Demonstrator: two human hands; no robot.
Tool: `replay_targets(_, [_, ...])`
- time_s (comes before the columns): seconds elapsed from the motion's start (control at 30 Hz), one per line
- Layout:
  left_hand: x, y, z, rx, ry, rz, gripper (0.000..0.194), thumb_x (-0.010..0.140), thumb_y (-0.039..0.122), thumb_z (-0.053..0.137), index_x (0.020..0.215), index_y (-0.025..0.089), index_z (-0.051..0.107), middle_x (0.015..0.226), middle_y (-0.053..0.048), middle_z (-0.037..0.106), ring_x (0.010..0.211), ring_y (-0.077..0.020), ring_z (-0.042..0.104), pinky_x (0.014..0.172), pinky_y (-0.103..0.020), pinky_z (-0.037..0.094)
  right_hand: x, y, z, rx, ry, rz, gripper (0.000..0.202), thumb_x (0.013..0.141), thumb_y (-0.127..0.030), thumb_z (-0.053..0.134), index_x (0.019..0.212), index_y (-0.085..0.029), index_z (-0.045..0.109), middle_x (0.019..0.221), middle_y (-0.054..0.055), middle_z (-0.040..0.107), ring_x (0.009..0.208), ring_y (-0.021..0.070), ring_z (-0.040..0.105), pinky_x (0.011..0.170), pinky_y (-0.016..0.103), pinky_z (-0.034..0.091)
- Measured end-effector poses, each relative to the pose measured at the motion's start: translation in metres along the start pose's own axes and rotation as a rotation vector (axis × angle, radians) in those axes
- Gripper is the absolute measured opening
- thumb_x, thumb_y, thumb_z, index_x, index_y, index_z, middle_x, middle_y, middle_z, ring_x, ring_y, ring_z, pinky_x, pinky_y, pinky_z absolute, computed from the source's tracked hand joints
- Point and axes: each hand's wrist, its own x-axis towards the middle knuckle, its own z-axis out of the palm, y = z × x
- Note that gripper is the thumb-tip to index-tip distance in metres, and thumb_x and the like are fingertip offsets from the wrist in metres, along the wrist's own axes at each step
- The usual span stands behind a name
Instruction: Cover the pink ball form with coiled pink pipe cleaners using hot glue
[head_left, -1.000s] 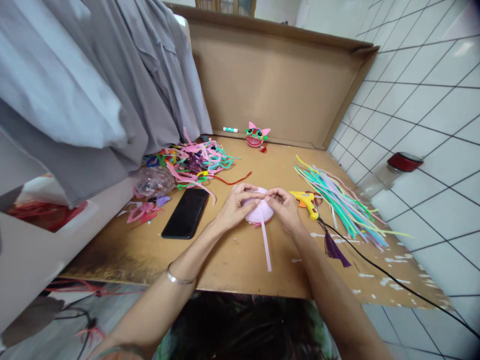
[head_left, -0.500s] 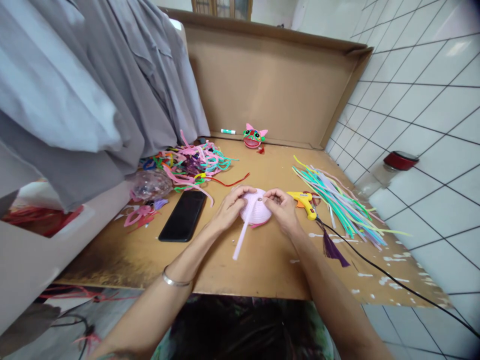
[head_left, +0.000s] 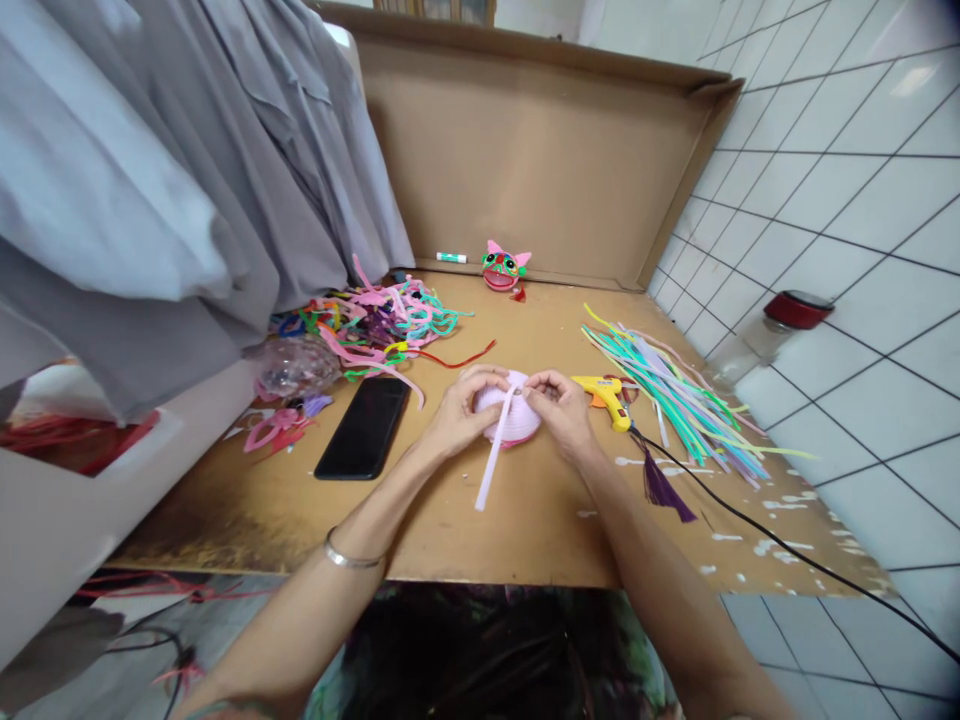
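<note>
A lavender dome (head_left: 517,432) coiled from pipe cleaners sits on the table in front of me, with a small dark hole at its top and a pink edge low down. From that top a loose pale lavender pipe cleaner (head_left: 491,470) hangs over the near side towards me. My left hand (head_left: 466,408) is curled around the dome's left side, thumb and fingers gripping it. On the other side, my right hand (head_left: 559,408) pinches at the top beside the hole, where the strip starts. Its fingertips partly hide what they grip.
A yellow glue gun (head_left: 611,400) lies right of my hands, its black cord running to the lower right. Further out are a purple tassel (head_left: 666,488) and loose pipe cleaners (head_left: 675,390). Leftward lie a black phone (head_left: 362,430) and tangled scraps (head_left: 397,310). A finished animal head (head_left: 502,268) stands behind.
The loose end of the strip has swung a little to the right. My left thumb and fingers have shifted on the dome, and the view has tilted slightly.
</note>
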Motion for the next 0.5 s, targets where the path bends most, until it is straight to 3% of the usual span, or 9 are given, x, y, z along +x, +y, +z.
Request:
replay_targets(0.17, [0.0027,-0.0051,0.0018,-0.073,0.059,-0.015,0.015,0.081,0.032,0.068,0.086,0.019,0.075,0.107,-0.010,0.068,0.107,-0.0232,0.063,0.100,-0.039,0.046,0.0000,-0.0005,-0.0006,0.022,0.003,0.015,0.018,0.060,-0.034,0.070,0.068,-0.020,0.062,0.064,-0.001,0.060,0.060,0.0121,0.050,0.057,0.026,0.040])
replay_targets(0.5, [0.0095,-0.0091,0.0062,-0.224,0.157,-0.200,0.017,0.066,0.029,0.078,0.076,0.016,0.074,0.102,-0.009,0.069,0.097,-0.0199,0.066,0.090,-0.034,0.051,0.0001,-0.0005,-0.0027,0.021,-0.028,0.053,0.022,0.060,-0.037,0.074,0.070,-0.019,0.064,0.061,-0.002,0.059,0.056,0.0105,0.046,0.053,0.024,0.035])
